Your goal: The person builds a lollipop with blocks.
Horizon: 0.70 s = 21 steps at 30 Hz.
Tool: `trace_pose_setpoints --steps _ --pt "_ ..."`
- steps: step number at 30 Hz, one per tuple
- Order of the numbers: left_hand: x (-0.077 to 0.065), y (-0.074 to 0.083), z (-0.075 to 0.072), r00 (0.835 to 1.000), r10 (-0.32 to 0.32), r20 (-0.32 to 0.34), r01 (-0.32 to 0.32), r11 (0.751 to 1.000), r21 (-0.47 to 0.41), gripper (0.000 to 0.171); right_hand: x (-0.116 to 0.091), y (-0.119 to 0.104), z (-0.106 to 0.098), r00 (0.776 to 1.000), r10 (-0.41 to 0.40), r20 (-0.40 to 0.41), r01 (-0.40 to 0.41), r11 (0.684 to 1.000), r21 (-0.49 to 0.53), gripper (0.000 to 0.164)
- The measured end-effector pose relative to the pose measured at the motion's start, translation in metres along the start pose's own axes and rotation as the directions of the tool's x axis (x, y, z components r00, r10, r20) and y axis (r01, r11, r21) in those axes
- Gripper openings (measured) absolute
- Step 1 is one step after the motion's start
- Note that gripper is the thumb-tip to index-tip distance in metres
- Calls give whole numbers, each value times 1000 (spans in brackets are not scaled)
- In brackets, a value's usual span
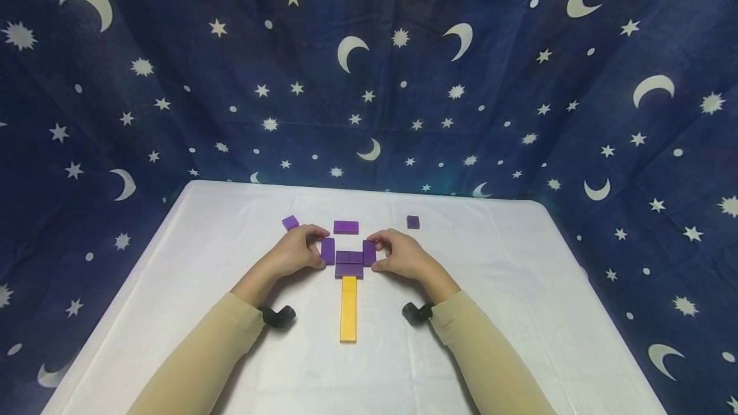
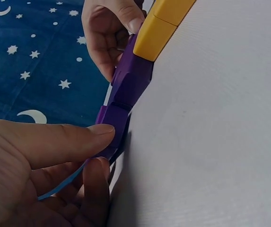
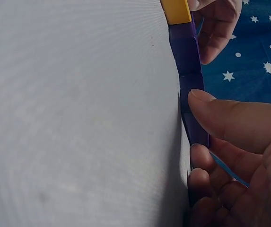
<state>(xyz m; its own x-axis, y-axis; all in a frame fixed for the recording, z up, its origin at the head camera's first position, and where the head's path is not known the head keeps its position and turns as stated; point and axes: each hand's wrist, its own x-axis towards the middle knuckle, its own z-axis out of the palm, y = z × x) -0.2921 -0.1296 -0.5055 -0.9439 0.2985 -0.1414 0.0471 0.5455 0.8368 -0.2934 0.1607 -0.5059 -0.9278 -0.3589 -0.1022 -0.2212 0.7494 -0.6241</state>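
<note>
In my head view, at the centre of the frame, I have the left hand [image 1: 295, 251] with its fingers pinching the left purple block [image 1: 327, 251]; the right hand [image 1: 403, 253] pinches the right purple block [image 1: 369, 253]; between them sit the middle purple blocks [image 1: 349, 269]; a yellow strip [image 1: 348, 316] runs below these on the white bench [image 1: 496, 274].

Two purple oblong blocks [image 1: 327, 252], roughly parallel

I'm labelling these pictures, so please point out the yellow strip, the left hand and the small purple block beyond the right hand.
Yellow strip [image 1: 348, 312], head view: its upper face.
Left hand [image 1: 296, 251], head view: its back.
Small purple block [image 1: 412, 221], head view: its top face.
</note>
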Motion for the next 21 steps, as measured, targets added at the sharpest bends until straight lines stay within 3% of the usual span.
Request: trace_pose_setpoints --steps 11,21 --pt "1 -2 4 999 37 -40 -34 997 66 67 0 0 1 1000 24 -4 -24 1000 2 61" --pt "0 -3 4 999 34 -24 -33 999 30 69 1 1 1 1000 23 -5 -23 1000 -2 60"
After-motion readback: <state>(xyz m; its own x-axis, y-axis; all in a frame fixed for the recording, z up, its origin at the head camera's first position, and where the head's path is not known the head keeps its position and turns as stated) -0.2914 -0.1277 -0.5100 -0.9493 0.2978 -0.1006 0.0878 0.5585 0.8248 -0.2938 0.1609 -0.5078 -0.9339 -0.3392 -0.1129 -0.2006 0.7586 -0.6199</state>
